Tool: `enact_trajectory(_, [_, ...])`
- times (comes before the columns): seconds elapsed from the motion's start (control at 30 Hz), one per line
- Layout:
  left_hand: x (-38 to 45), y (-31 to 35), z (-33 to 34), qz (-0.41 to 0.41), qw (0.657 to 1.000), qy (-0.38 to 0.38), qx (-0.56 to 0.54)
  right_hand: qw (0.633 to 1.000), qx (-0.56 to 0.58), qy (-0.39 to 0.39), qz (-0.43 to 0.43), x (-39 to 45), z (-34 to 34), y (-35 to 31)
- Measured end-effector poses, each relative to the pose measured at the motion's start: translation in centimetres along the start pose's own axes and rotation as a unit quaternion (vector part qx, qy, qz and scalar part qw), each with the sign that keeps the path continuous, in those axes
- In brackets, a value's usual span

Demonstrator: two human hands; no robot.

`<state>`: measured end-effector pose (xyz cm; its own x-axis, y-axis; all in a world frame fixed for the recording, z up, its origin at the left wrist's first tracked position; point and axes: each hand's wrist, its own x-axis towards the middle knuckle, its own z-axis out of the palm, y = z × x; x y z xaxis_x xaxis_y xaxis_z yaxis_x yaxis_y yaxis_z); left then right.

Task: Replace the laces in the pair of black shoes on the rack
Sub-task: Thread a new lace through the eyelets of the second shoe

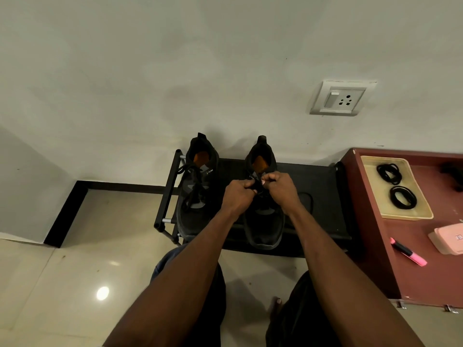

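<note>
Two black shoes stand side by side on a black rack [320,186], toes toward me. The left shoe [198,196] has a loose black lace spread over its tongue. Over the upper eyelets of the right shoe [263,231], my left hand [238,196] and my right hand [280,190] are both curled, pinching the black lace [256,187] between them. The hands hide most of that shoe's lacing.
A reddish-brown cabinet [375,221] stands right of the rack. On it lies a beige tray [423,214] with two coils of black laces [389,173], a pink highlighter [408,251] and a pink box [448,237]. A wall socket [340,98] is above. Tiled floor lies to the left.
</note>
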<state>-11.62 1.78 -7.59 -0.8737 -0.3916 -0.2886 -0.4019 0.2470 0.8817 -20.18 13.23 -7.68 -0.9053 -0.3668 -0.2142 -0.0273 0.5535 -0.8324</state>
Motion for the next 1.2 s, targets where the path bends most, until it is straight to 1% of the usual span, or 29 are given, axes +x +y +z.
enact_trajectory(0.1, [-0.1, -0.1, 0.0, 0.010, 1.000, -0.006, 0.010, 0.997, 0.051, -0.041, 0.044, 0.0, -0.5, -0.1])
enact_trajectory(0.2, [-0.2, 0.1, -0.2, 0.008, 1.000, -0.011, 0.011, 0.993, 0.080, -0.056, 0.062, 0.0, -0.8, 0.0])
enact_trajectory(0.27, [-0.2, 0.5, -0.2, -0.002, 1.000, -0.003, -0.009, 0.995, 0.072, -0.036, 0.055, -0.3, -1.0, 0.1])
enact_trajectory(0.37, [-0.2, 0.8, -0.3, -0.029, 0.998, 0.014, -0.046, 0.996, 0.080, 0.015, 0.043, -0.7, -0.7, -0.1])
enact_trajectory(0.47, [-0.2, 0.7, -0.5, -0.047, 0.996, 0.022, -0.075, 0.994, 0.078, 0.025, 0.065, -1.0, -0.1, -0.8])
enact_trajectory(0.53, [-0.2, 0.6, -0.6, -0.051, 0.994, 0.022, -0.093, 0.989, 0.109, 0.014, 0.095, -1.1, -0.3, -1.3])
enact_trajectory(0.63, [-0.4, 0.8, -0.7, -0.041, 0.992, 0.024, -0.116, 0.975, 0.166, -0.023, 0.144, -0.9, -1.3, -1.9])
enact_trajectory(0.7, [-0.4, 0.6, -0.3, -0.026, 0.993, 0.038, -0.113, 0.968, 0.180, -0.037, 0.169, -0.8, -1.6, -2.0])
enact_trajectory(0.77, [-0.4, 0.6, 0.2, -0.015, 0.993, 0.066, -0.098, 0.969, 0.172, -0.040, 0.175, -0.7, -1.6, -1.8])
enact_trajectory(0.83, [-0.5, 0.8, 0.7, -0.005, 0.992, 0.089, -0.084, 0.982, 0.126, -0.032, 0.138, -0.4, -1.7, -1.3])
enact_trajectory(0.9, [-0.6, 0.9, 1.1, 0.003, 0.992, 0.094, -0.083, 0.998, 0.032, 0.008, 0.051, 0.1, -2.0, -0.6])
enact_trajectory(0.97, [-0.4, 0.9, 1.1, -0.014, 0.991, 0.099, -0.092, 0.997, -0.054, 0.037, -0.034, 0.5, -2.3, 0.0])
enact_trajectory(1.0, [-0.2, 0.8, 1.0, -0.031, 0.988, 0.105, -0.108, 0.996, -0.076, 0.022, -0.051, 0.6, -2.3, 0.3])
enact_trajectory(1.07, [0.1, 0.8, 0.8, -0.067, 0.977, 0.111, -0.166, 0.995, -0.085, -0.033, -0.047, 0.4, -2.3, 0.5])
enact_trajectory(1.1, [0.2, 1.0, 0.7, -0.083, 0.968, 0.110, -0.208, 0.995, -0.080, -0.048, -0.046, 0.3, -2.4, 0.5])
enact_trajectory(1.2, [-0.3, 2.6, -0.2, -0.106, 0.926, 0.089, -0.351, 0.996, -0.056, -0.038, -0.066, 0.2, -3.1, 0.5])
